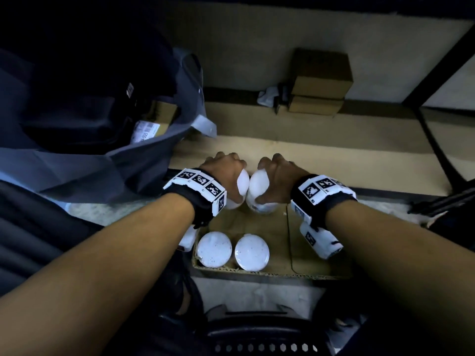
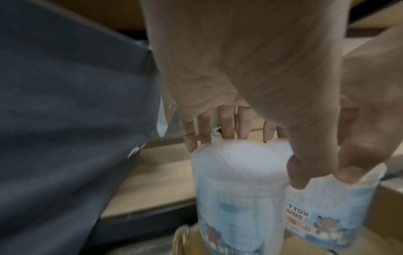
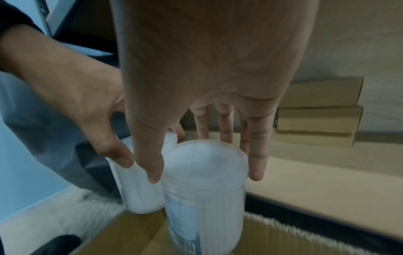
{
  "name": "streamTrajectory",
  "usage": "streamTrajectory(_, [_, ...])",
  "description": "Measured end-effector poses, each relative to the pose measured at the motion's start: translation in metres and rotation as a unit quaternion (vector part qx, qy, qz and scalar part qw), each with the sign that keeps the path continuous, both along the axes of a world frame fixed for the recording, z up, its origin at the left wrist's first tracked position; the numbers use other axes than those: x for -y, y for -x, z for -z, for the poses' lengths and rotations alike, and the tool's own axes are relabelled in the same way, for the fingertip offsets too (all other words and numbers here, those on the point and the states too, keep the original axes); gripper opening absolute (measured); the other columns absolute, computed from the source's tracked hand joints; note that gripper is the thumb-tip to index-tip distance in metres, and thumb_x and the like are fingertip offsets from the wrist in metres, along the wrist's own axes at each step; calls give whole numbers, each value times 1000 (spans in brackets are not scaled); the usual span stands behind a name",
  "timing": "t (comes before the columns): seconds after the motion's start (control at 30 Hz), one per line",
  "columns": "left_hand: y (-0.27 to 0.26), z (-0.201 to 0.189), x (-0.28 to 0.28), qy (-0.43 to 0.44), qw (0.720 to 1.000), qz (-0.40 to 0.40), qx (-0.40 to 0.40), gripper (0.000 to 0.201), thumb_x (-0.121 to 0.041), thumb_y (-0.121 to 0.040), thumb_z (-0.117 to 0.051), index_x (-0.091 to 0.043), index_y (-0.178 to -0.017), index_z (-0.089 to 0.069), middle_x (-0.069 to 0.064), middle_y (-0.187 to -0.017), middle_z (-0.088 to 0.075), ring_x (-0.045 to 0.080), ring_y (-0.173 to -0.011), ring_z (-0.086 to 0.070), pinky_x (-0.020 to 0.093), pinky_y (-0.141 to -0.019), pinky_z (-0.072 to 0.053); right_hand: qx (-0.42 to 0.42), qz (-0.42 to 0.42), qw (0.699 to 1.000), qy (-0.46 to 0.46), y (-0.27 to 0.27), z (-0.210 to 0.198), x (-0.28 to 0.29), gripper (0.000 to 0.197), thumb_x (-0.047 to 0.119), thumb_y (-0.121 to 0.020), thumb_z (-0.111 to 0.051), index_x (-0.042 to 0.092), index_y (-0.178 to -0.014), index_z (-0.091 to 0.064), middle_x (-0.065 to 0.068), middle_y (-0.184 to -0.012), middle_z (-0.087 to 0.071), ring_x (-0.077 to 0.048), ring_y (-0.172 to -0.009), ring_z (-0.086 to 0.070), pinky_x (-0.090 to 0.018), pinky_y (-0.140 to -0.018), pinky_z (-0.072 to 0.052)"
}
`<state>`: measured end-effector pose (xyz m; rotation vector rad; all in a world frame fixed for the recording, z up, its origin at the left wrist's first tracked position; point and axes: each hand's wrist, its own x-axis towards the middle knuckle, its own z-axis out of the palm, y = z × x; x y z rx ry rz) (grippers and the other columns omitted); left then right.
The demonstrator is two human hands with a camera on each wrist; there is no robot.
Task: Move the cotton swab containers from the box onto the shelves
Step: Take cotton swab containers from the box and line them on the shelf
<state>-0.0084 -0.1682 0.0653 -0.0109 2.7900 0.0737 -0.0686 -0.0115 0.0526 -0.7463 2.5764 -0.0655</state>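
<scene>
My left hand [image 1: 226, 173] grips the lid end of a white cotton swab container [image 1: 241, 183] from above. Beside it, my right hand [image 1: 280, 173] grips a second container [image 1: 259, 186] the same way. Both containers stay upright and almost touch, over the far edge of the open cardboard box [image 1: 295, 253]. The left wrist view shows the fingers and thumb of the left hand [image 2: 250, 155] round its container [image 2: 237, 181]. In the right wrist view the right hand [image 3: 207, 155] wraps its container [image 3: 205, 189]. Two more containers [image 1: 214, 249] [image 1: 252, 251] stand in the box's near left corner.
A low wooden shelf board [image 1: 308, 155] lies just beyond the box. Stacked brown boxes [image 1: 321, 80] and a crumpled white cloth [image 1: 267, 95] sit at its back. A large grey bag [image 1: 102, 163] crowds the left side. A dark shelf post [image 1: 431, 140] slants at the right.
</scene>
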Motion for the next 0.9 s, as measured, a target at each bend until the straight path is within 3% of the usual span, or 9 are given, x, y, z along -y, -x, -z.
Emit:
streamTrajectory(0.17, [5,-40,-3,28,999,39,-11,82,-61,-51,-72,-24,-123,-57,0,-119,-58,27,-106,-57,42,-87,-52,-16,-15,1000,3,2,-42,-7,94,59,-53,-79,24,-132,-41,-8,-119,-44,-36,-103,-58,-45,-87,-53])
streamTrajectory(0.4, [7,-101,-3,21,996,65,-60,73,-61,-54,-74,-22,-114,-62,2,-111,-59,24,-97,-58,33,-82,-52,-69,-21,997,23,3,-118,-24,86,67,-59,-74,27,-130,-46,-5,-123,-52,-26,-102,-57,-40,-86,-53])
streamTrajectory(0.53, [8,-138,-5,11,994,73,-81,74,-65,-54,-72,-25,-116,-62,0,-114,-58,23,-101,-57,36,-84,-53,-94,-29,995,22,0,-159,-30,86,70,-59,-70,27,-131,-48,-3,-127,-52,-24,-107,-54,-39,-87,-53])
streamTrajectory(0.67, [4,-183,-14,14,989,97,-112,79,-62,-55,-73,-24,-123,-58,-1,-114,-59,22,-103,-57,36,-87,-53,-119,-25,992,28,-5,-204,-40,76,70,-58,-69,32,-122,-51,1,-118,-53,-22,-104,-54,-39,-85,-53])
streamTrajectory(0.9, [-3,-261,-23,2,977,101,-187,76,-62,-53,-72,-24,-117,-58,-3,-110,-63,20,-97,-59,37,-83,-54,-187,-30,981,40,-18,-289,-56,68,69,-65,-69,30,-119,-59,6,-109,-65,-18,-94,-59,-34,-82,-54])
